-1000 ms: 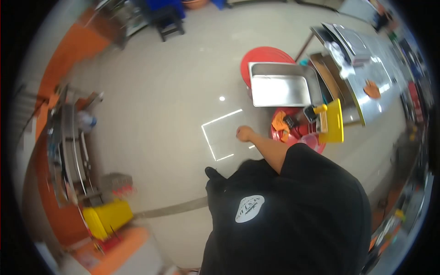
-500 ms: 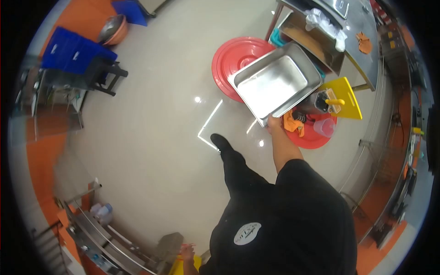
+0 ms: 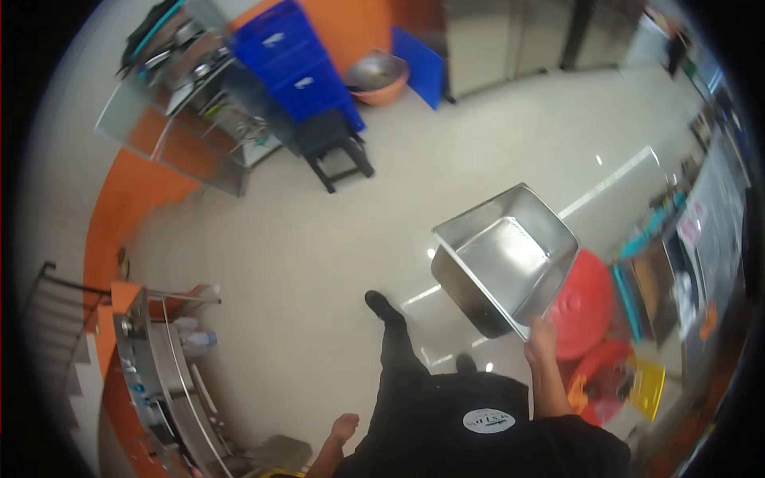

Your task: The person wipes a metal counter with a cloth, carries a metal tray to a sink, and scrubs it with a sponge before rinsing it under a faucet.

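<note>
A deep rectangular stainless steel pan [image 3: 510, 259] hangs over the floor ahead of me, its open side facing up toward the camera. My right hand [image 3: 542, 340] is closed around the rim at its near corner. Beyond that hand, partly behind the pan, lies a round red lid [image 3: 586, 307]. My left hand [image 3: 344, 428] is low beside my body, its fingers curled in, and nothing shows in it. It is apart from the pan.
Red basin with orange cloth [image 3: 602, 374] and a yellow cutting board [image 3: 647, 388] are at right. A metal table [image 3: 721, 239] stands farther right. Ahead left are a black stool [image 3: 339, 147], blue crates [image 3: 295, 64] and an orange basin [image 3: 378, 80]. A steel counter [image 3: 171, 374] runs along the left.
My view has turned left, so the stool and crates sit nearer the middle. The pan has come off from over the red lid and basin, still in my right hand.
</note>
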Tool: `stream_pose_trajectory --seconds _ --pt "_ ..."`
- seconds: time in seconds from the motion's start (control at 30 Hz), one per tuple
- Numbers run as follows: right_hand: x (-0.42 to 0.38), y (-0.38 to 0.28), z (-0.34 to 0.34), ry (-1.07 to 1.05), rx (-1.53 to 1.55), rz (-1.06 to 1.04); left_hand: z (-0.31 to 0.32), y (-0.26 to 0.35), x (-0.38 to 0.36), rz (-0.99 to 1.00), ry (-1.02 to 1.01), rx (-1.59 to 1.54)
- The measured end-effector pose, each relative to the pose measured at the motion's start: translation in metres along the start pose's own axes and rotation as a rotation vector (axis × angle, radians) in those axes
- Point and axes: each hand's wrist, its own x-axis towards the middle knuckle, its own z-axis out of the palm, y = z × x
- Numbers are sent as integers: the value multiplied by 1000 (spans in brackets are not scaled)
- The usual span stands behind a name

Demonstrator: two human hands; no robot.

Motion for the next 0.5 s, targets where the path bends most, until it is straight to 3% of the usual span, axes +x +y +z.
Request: stream_pose_trajectory --seconds 0.03,0.1,0.13,0.23,0.27,0.3,0.37,0.4,0.43,0.47,0.5 --pt "19 -6 40 -50 -12 -18 -12 -12 34 13 23 -48" --pt "52 -20 102 -79 -437 -12 -29 -19 99 549 -149 893" --pt "60 -26 145 -88 -445 -26 -44 -8 116 558 -140 879" --pt "97 -56 278 -240 -547 -235 -92 31 188 194 -212 743" --pt "111 -70 314 -372 -448 -263 -114 58 183 555 -100 751" --pt "130 -87 360 -511 -346 -295 -136 87 200 509 -59 665" --pt "141 -137 450 -542 -421 -393 -183 135 238 403 -20 606" --pt "153 -159 492 -575 -380 -413 -204 148 257 538 190 479" --pt "172 -179 531 -610 -338 -429 -227 178 271 283 155 276" --pt "213 -203 555 -721 -424 -478 -236 187 294 209 284 -169" --pt "219 -229 604 -741 -418 -549 -260 218 301 216 354 -138"
